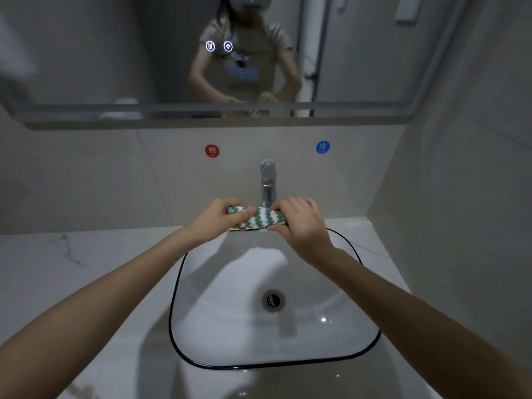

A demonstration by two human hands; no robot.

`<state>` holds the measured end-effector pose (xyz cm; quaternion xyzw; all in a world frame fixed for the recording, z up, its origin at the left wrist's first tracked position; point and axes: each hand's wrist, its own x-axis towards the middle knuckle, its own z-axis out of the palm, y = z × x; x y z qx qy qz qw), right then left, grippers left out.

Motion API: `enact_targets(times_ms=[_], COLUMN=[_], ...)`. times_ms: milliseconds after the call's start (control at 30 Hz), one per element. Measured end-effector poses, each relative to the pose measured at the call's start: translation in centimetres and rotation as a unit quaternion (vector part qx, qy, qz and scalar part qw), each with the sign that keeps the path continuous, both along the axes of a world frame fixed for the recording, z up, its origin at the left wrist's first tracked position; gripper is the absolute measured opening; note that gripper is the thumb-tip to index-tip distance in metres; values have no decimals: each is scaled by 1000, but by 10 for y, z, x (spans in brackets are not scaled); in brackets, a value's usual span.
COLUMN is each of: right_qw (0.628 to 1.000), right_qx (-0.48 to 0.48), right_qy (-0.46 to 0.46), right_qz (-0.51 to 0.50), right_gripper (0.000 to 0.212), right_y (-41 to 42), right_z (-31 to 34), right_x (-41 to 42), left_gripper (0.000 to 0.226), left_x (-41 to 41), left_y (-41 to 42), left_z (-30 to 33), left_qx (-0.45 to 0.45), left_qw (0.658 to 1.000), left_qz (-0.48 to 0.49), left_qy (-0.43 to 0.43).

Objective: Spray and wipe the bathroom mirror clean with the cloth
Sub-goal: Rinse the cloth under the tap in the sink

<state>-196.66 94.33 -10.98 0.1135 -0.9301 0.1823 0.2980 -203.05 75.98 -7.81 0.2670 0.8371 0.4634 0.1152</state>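
Note:
A green-and-white zigzag cloth, rolled into a tight bundle, is held over the back rim of the sink just in front of the tap. My left hand grips its left end, and my right hand grips its right end. The bathroom mirror spans the wall above and reflects a person holding the cloth. No spray bottle is in view.
A chrome tap stands behind the cloth. The white sink with a black rim and a drain lies below my hands. Red and blue round stickers mark the wall. Marble counter extends to the left.

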Motion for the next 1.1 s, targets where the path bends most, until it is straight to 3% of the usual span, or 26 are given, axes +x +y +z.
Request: enact_targets(times_ms=[100,300,433,500,567,633,733,800,967,1100], right_qw=[1000,998,999,999,998,975,931,913,867,859], right_qx=[27,-44,4,14,-35,-156,-292,-333,-411,-428], right_qy=[6,-49,-22,-16,-56,-153,-208,-219,-246,-244], right_qz=[11,-3,-38,-35,-3,42,74,85,135,140], right_gripper=[25,32,45,42,33,36,32,27,23,33], right_y=[-5,-15,-21,-19,-15,-11,-7,-6,-13,-14], right_z=[4,23,26,28,33,37,39,41,44,44], right_x=[-4,-12,-23,-27,-29,-28,-31,-32,-29,-25], left_gripper=[30,34,31,35,43,41,20,23,33,36], left_x=[5,0,-1,-2,-3,-6,-4,1,18,20], left_y=[2,-3,0,-1,-4,-8,-15,-18,-3,1], left_z=[9,12,16,19,22,23,20,16,18,17], left_qx=[84,153,200,205,209,239,244,203,258,273], left_qw=[989,948,866,848,861,881,933,964,955,952], left_qz=[55,151,156,148,135,143,133,123,137,137], left_qy=[-110,-234,-432,-466,-444,-383,-230,-120,-53,-21])
